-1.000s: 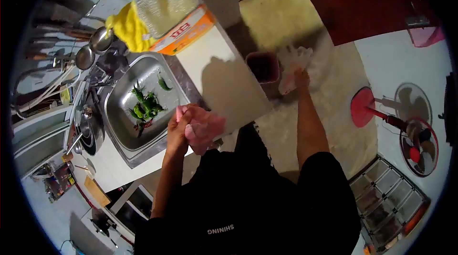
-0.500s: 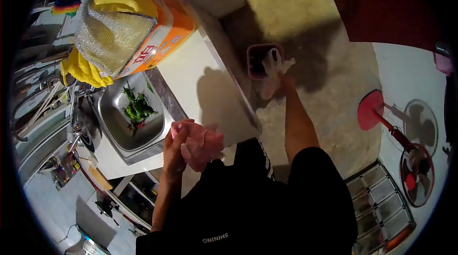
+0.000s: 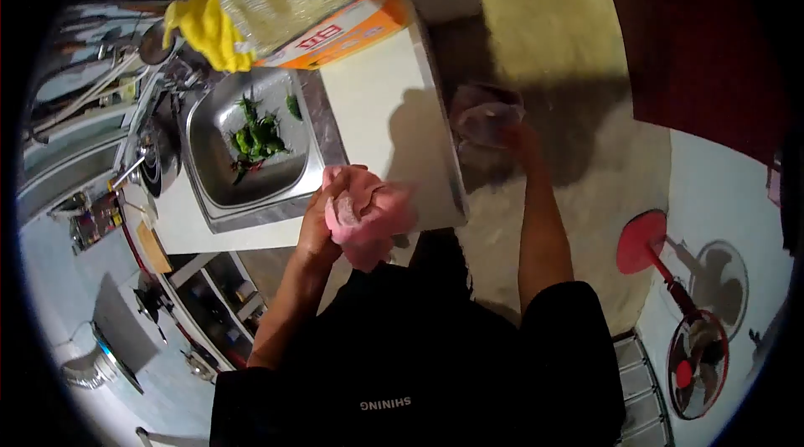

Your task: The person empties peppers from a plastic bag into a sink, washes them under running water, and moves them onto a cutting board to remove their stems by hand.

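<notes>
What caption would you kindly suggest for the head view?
Left hand holding crumpled pink material near a sink with green peppers; right hand holding a translucent plastic bag.

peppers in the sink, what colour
The peppers are mostly green, with some red; the head view shows them best.

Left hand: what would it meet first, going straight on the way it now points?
Holding the pink bundle, the left hand would probably meet the white countertop first; if high enough to clear it, the orange-and-white box beyond. Its height is unclear from this view.
</notes>
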`<state>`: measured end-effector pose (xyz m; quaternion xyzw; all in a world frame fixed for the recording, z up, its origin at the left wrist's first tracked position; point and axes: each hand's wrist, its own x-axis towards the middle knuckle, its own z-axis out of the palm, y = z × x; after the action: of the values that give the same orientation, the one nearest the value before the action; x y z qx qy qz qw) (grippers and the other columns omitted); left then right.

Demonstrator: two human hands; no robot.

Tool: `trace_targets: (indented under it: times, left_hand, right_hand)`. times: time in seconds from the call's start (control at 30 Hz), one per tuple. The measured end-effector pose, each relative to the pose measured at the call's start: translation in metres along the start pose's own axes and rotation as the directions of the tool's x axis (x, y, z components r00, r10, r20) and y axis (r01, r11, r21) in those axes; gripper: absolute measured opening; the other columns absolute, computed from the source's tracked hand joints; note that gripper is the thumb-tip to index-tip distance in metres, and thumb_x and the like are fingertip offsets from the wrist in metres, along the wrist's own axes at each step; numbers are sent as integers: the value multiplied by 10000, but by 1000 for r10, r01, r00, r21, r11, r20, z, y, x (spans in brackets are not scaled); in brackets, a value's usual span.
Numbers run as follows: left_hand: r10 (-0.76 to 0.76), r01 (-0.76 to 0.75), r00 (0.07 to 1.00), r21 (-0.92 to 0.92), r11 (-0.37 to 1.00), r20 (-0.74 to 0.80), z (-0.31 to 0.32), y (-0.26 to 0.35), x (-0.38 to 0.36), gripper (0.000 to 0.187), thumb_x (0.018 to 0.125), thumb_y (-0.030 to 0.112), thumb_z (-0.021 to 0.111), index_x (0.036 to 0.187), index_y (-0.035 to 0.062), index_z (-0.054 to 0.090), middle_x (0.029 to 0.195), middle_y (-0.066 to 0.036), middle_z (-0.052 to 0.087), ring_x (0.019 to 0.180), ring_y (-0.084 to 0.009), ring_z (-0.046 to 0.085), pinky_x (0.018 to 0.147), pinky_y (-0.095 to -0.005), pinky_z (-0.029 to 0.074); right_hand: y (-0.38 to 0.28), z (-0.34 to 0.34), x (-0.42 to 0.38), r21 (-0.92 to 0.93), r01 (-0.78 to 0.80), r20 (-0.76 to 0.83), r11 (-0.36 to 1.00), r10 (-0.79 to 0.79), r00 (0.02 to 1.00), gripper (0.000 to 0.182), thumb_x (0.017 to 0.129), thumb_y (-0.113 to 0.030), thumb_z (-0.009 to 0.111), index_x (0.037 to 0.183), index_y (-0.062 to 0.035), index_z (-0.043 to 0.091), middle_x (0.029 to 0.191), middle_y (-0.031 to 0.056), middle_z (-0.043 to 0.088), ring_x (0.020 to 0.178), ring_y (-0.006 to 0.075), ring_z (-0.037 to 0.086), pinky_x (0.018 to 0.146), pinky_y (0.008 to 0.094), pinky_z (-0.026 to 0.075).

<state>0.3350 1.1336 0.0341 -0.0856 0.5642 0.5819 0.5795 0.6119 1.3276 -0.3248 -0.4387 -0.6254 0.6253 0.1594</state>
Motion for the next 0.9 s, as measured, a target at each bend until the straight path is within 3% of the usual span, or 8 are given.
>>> trace_targets:
  times: [0.13,0.2,0.23,0.33,0.4,0.5,0.73,0.9]
  left_hand:
    - [46,-37,997,-127,991,66,-14,-10,-7,340,889,279,497,1098,11,501,1017,-111,576,915,-200,576,820,-314,474]
    - [35,-9,994,-245,970,103,-26,-14,-10,328,886,281,498,1086,21,505,1046,-121,564,955,-212,560,846,-327,463]
    - [29,12,990,-282,959,141,-21,-9,-19,307,885,295,495,1067,49,513,1067,-110,552,1011,-222,527,901,-351,425]
    - [44,96,952,-434,896,302,-25,-2,-33,302,889,314,482,1069,73,518,1076,-91,553,1035,-227,510,940,-373,389]
    - [162,112,896,-564,818,414,-45,-8,-30,300,901,329,453,1057,85,532,1117,-77,552,1053,-232,504,955,-379,377]
    - [168,-9,943,-482,876,287,-43,6,-56,332,908,342,424,1073,75,533,1122,-85,553,1042,-237,510,947,-374,383]
    - [235,-21,884,-469,883,404,-86,9,-102,335,887,349,462,1082,80,509,1091,-99,560,1015,-252,526,913,-410,402]
    - [301,-73,877,-516,854,374,-158,-7,-143,325,878,352,491,1076,95,510,1062,-99,571,989,-250,543,893,-419,420]
  right_hand:
    - [2,-10,-2,-344,-60,-18,937,58,998,270,839,-304,537,908,-52,605,865,57,612,760,150,583,661,325,486]
    - [25,-12,-6,-125,-256,-39,958,253,967,284,846,-306,522,927,-45,600,878,61,612,778,165,586,698,331,490]
    - [-11,-16,-29,355,-358,35,864,370,928,240,857,-271,526,914,-50,598,883,55,608,764,166,583,696,319,494]
    - [-82,4,-71,792,-134,30,596,182,983,242,878,-242,484,962,-46,598,934,77,603,832,178,579,768,326,490]
    - [-71,9,-87,824,-101,-28,557,218,976,251,882,-222,474,1000,-34,590,966,91,600,870,185,574,807,336,483]
    - [-64,-12,-92,790,-135,-29,599,256,966,262,885,-203,473,1035,-17,581,995,102,600,901,200,572,835,342,476]
    - [-164,15,-142,638,-52,-314,769,321,894,246,873,-178,493,1026,-5,578,995,133,597,920,198,569,838,335,468]
    - [-253,121,-194,422,143,-168,895,-77,983,266,847,-180,561,1059,-20,543,959,110,604,773,151,586,694,272,487]
